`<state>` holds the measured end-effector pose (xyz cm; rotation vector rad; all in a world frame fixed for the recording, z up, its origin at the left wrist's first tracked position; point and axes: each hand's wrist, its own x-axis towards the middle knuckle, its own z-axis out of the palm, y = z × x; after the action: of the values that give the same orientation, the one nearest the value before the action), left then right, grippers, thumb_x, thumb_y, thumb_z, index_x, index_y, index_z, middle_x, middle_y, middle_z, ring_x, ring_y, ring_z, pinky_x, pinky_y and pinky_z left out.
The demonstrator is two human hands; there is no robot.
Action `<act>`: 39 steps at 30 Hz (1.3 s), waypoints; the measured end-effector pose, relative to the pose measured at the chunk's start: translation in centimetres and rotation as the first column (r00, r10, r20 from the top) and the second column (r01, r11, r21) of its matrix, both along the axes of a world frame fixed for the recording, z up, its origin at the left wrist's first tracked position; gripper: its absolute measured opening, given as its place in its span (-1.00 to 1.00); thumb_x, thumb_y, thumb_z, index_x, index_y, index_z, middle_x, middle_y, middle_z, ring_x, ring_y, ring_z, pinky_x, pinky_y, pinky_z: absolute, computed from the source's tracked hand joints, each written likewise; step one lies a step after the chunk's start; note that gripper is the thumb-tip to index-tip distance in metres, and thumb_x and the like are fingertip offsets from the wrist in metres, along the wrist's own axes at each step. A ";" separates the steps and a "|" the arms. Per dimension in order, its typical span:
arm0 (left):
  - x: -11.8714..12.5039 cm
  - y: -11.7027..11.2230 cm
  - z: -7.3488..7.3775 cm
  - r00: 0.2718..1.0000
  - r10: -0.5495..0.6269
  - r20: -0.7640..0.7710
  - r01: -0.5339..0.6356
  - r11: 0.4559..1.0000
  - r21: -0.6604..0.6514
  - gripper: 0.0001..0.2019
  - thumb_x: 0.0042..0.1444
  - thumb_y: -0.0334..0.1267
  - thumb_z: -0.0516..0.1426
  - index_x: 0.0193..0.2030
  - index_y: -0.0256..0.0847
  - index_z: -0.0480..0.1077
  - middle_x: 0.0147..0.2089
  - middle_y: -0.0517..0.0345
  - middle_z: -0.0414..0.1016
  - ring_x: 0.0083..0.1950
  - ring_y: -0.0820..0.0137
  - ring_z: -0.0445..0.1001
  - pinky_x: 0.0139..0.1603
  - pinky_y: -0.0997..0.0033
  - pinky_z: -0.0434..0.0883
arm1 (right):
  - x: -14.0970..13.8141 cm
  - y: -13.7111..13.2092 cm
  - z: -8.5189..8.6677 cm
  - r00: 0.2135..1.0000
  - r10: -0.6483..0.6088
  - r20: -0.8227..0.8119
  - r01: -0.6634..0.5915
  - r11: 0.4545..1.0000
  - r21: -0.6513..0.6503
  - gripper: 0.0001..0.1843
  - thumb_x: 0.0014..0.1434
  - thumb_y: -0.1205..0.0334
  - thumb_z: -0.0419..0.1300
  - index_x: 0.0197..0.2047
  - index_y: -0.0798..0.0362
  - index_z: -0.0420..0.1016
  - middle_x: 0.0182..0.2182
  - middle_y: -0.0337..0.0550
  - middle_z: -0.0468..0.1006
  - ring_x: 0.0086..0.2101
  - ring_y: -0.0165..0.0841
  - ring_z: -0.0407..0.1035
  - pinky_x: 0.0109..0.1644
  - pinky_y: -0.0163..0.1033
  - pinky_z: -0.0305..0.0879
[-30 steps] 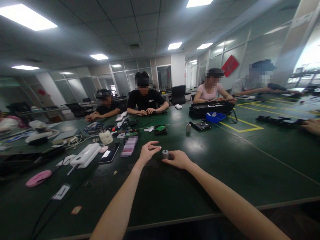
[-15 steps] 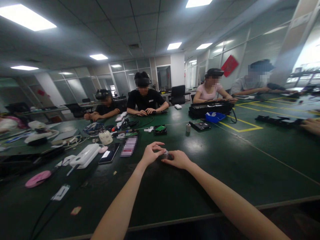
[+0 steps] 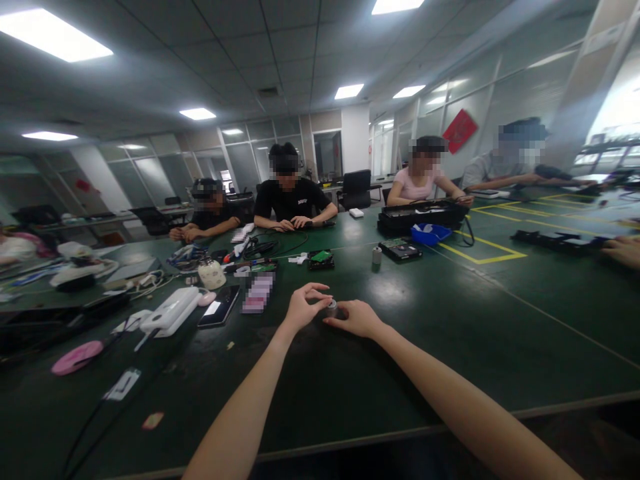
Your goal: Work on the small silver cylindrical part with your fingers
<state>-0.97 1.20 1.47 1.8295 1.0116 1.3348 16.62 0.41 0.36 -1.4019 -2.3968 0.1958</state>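
Observation:
A small silver cylinder [image 3: 331, 306] stands on the dark green table [image 3: 350, 380], straight ahead of me. My left hand [image 3: 303, 308] curls over its top, thumb and fingers pinched on it. From the other side my right hand [image 3: 354, 317] rests on the table with its fingertips against the cylinder's base. Both forearms reach out from the near table edge. Most of the cylinder is hidden between the two hands.
A black phone [image 3: 219, 306], a white box [image 3: 169, 311] and a pink disc [image 3: 77, 357] lie to the left. Farther off are a second small cylinder [image 3: 376, 255], a blue tray [image 3: 431, 233] and a black case [image 3: 423, 215]. Several people sit across the table; another person's hand [image 3: 623, 251] rests at right.
My left hand has moved right from beside the cylinder and closed over its top. My right hand has stayed against it.

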 end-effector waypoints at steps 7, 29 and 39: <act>0.4 -0.1 0.0 1.000 0.011 0.014 -0.011 1.000 0.000 -0.81 -0.08 -0.30 0.31 -0.28 -0.28 0.50 -0.23 -0.05 0.63 -0.20 0.19 0.61 -0.08 0.21 0.47 | 0.0 0.0 0.0 1.000 0.002 0.011 -0.002 1.000 0.007 -0.46 0.11 -0.30 0.05 -0.39 0.04 0.49 -0.48 -0.16 0.55 -0.48 -0.33 0.41 -0.50 -0.34 0.03; 0.2 0.3 -0.4 0.990 -0.042 0.134 0.063 0.986 -0.157 -0.68 -0.13 -0.29 0.31 -0.18 -0.26 0.46 -0.35 0.04 0.64 -0.23 0.21 0.59 -0.18 0.31 0.44 | 0.1 -0.1 0.0 1.000 0.005 0.001 -0.005 1.000 0.004 -0.46 0.11 -0.30 0.05 -0.34 0.02 0.51 -0.49 -0.18 0.54 -0.48 -0.35 0.39 -0.49 -0.33 0.00; 0.2 -0.3 0.4 0.996 0.041 -0.078 -0.041 0.999 -0.008 -0.66 -0.09 -0.30 0.29 -0.11 -0.21 0.45 -0.35 0.08 0.65 -0.16 0.19 0.56 -0.11 0.27 0.32 | 0.0 0.0 0.0 1.000 -0.002 0.008 0.002 1.000 -0.011 -0.43 0.10 -0.33 0.03 -0.36 0.03 0.50 -0.46 -0.16 0.55 -0.47 -0.34 0.41 -0.50 -0.33 0.03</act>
<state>-0.78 0.86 1.85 1.8758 1.0996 1.2893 16.65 0.39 0.36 -1.4127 -2.4046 0.2036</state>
